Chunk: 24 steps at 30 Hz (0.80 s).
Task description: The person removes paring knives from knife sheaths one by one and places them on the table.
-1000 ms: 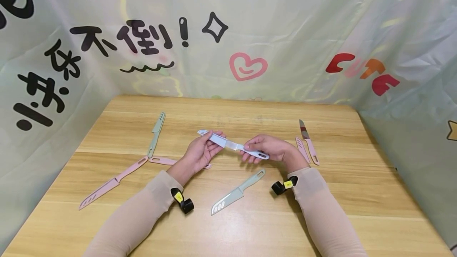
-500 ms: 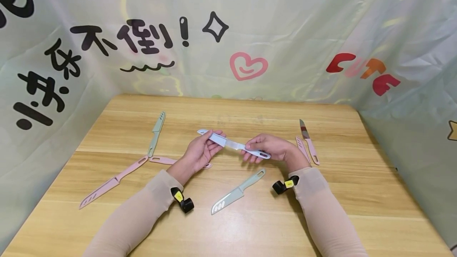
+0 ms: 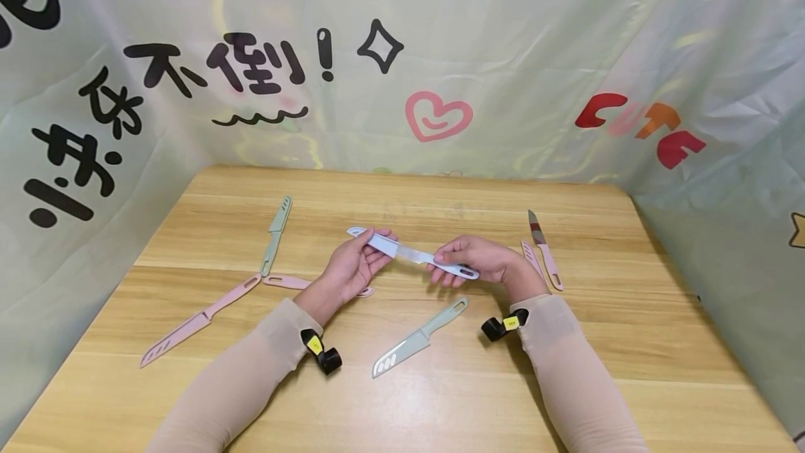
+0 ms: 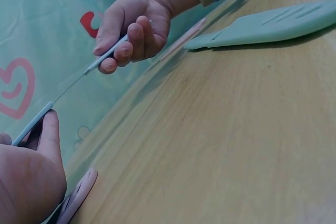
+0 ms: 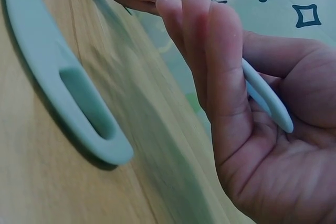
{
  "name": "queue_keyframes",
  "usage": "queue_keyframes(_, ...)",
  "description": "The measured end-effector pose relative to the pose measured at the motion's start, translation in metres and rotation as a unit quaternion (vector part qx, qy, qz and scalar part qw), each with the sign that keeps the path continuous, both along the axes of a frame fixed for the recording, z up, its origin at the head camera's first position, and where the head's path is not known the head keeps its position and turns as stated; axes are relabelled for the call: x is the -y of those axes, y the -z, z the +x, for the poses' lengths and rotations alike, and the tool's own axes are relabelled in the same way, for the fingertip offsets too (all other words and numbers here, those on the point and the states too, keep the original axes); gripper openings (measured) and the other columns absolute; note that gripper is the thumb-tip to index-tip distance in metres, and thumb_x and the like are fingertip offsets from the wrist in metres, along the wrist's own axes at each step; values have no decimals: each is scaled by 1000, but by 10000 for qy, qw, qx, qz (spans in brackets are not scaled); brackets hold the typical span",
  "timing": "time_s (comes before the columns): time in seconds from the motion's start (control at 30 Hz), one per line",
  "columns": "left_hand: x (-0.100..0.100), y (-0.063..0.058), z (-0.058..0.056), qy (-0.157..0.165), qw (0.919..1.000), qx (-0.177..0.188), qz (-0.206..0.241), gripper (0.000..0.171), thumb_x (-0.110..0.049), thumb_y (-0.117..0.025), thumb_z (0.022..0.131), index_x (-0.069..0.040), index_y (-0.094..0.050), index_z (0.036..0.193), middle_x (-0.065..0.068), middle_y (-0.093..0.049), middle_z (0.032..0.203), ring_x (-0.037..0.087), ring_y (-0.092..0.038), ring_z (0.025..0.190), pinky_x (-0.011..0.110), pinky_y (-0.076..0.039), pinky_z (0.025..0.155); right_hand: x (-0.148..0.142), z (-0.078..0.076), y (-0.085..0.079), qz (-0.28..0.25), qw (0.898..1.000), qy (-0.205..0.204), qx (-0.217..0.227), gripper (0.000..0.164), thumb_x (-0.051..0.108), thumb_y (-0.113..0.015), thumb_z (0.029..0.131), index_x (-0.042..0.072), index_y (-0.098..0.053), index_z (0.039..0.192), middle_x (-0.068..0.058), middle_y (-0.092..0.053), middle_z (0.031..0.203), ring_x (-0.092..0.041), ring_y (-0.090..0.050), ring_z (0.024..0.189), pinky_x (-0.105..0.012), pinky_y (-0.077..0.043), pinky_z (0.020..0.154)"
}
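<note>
My left hand (image 3: 351, 268) pinches a light blue knife sheath (image 3: 382, 246) between thumb and fingers, held above the table. With thumb and curled fingers, my right hand (image 3: 470, 261) grips the light blue handle of a knife (image 3: 462, 271). A stretch of bare blade shows between sheath and handle; the tip is hidden inside the sheath. In the right wrist view, the handle's end (image 5: 273, 106) sticks out of the palm. On the table below the hands lies a green sheathed knife (image 3: 415, 341). A pink item (image 3: 284, 283) lies partly hidden behind the left wrist.
On the wooden table (image 3: 597, 369), a pink sheathed knife (image 3: 189, 331) and a smaller green sheathed knife (image 3: 275, 236) lie at left. At right are an unsheathed pink-handled knife (image 3: 548, 264) and a pink sheath (image 3: 532, 261). A printed curtain (image 3: 516, 54) hangs around the table.
The right hand has drawn the knife slightly to the right, and a little more blade shows outside the sheath. The left hand stays in place.
</note>
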<state>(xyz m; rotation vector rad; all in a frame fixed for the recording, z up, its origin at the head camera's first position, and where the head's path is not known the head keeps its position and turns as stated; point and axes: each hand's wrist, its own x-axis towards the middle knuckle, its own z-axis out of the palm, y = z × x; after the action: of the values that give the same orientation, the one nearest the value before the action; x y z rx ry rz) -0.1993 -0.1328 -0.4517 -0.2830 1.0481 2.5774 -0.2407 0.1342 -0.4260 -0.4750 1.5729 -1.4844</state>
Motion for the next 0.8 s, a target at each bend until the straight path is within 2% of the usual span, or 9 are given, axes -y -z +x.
queue_keyframes(0.37, 1, -1, 0, 2, 10000, -3, 29, 41, -24, -37, 108, 5, -49, 134, 23, -53, 136, 31, -56, 123, 36, -51, 99, -2, -3, 2, 111, 9999, -12, -52, 37, 15, -50, 103, -19, -56, 118, -15, -72, 94, -13, -67, 71, -24, -59, 62)
queue_keyframes(0.63, 1, -2, 0, -7, 10000, 16, 79, 40, -23, -37, 108, 6, -48, 134, 25, -49, 139, 33, -49, 129, 35, -51, 98, -4, -1, -1, 110, 9999, 19, -76, 37, 12, -49, 103, -21, -55, 117, -16, -72, 93, -13, -67, 70, -24, -59, 61)
queue_keyframes(0.8, 1, -3, 0, -29, 10000, 33, 22, 41, -23, -37, 108, 6, -47, 135, 24, -52, 137, 32, -52, 127, 35, -51, 99, -6, -1, -1, 67, 9999, 19, -86, 37, 11, -50, 103, -23, -53, 118, -18, -71, 93, -14, -67, 69, -23, -59, 60)
